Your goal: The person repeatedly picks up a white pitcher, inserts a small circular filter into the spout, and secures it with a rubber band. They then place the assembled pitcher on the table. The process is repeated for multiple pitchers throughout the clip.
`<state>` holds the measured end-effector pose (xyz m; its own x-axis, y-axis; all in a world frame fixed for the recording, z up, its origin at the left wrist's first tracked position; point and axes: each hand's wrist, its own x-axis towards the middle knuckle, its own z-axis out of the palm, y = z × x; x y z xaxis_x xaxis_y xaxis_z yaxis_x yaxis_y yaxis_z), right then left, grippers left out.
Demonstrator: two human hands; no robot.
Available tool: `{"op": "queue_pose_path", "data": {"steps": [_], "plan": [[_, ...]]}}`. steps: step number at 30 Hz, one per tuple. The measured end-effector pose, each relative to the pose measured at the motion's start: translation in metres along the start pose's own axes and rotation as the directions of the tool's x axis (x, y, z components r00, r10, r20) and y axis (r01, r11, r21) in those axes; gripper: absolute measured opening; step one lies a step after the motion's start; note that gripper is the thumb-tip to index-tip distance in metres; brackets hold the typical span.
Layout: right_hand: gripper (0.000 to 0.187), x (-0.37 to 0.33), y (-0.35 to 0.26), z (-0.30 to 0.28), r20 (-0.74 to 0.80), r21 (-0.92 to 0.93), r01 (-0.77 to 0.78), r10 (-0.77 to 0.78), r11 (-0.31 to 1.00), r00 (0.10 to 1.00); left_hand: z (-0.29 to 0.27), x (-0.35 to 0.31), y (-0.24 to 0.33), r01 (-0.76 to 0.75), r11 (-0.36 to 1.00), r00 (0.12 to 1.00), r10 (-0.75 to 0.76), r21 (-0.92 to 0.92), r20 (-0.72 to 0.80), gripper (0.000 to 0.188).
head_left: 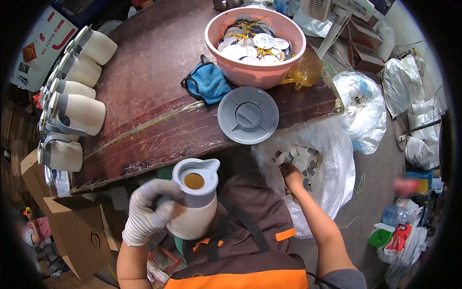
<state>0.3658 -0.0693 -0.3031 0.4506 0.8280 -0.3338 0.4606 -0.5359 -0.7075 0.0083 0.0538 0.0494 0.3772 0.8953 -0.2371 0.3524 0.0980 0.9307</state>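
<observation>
My left hand (pixel 153 209), in a striped knit glove, is closed round the handle of a cream jug (pixel 191 222) with a grey collar and spout. The jug stands upright above my lap, and its round opening shows an amber-brown inside. My bare right hand (pixel 291 177) reaches down into a clear plastic bag (pixel 332 185). Its fingers are curled among small grey and white plastic parts (pixel 308 159); what they hold, if anything, is hidden. On the table edge between my hands and the basin lies a round grey ribbed dish (pixel 248 115).
The dark red table (pixel 154 96) carries several similar jugs (pixel 79 113) along its left edge. A pink basin (pixel 255 74) holds round tags with yellow strings. Beside it lie a blue mask (pixel 208 83) and an amber plastic piece (pixel 307 72). A cardboard box (pixel 79 236) stands at left.
</observation>
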Motion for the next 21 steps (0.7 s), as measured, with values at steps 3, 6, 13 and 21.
{"op": "queue_pose_path", "data": {"steps": [3, 6, 13, 21], "plan": [[0.044, 0.027, 0.069, 0.023, 0.209, -0.316, -0.141, 0.214, 0.938, 0.954, 0.014, 0.008, 0.004, -0.174, 0.971, 0.942, 0.115, 0.166, 0.316, 0.027], [0.048, 0.022, 0.088, 0.052, 0.177, -0.440, -0.122, 0.219, 0.890, 0.959, 0.016, 0.013, -0.001, -0.232, 0.942, 0.928, 0.140, 0.243, 0.346, 0.041], [0.057, 0.013, 0.108, 0.055, 0.081, -0.459, -0.258, 0.329, 0.850, 0.941, 0.020, 0.004, -0.016, 0.026, 0.961, 0.996, -0.049, 0.276, 0.078, 0.049], [0.052, -0.061, -0.128, -0.065, 0.160, 0.879, -0.091, -0.110, 0.468, 0.981, 0.029, -0.010, -0.023, 0.088, 0.945, 0.975, -0.146, 0.314, 0.165, 0.037]]}}
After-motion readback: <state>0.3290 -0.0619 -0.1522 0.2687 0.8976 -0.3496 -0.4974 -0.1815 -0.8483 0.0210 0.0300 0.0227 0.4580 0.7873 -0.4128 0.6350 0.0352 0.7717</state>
